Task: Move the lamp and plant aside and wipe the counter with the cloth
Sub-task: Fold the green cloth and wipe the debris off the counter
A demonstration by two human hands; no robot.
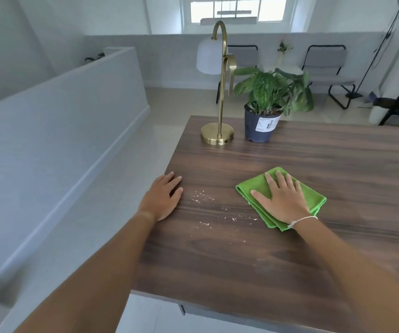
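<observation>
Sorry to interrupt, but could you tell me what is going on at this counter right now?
A person is wiping a wooden counter. The right hand lies flat on a folded green cloth, and the left hand rests flat near the counter's left edge. Between the hands, white crumbs are scattered on the wood, so that patch is not yet clean. The brass lamp and the potted plant stand side by side at the far edge, apart from the cloth.
</observation>
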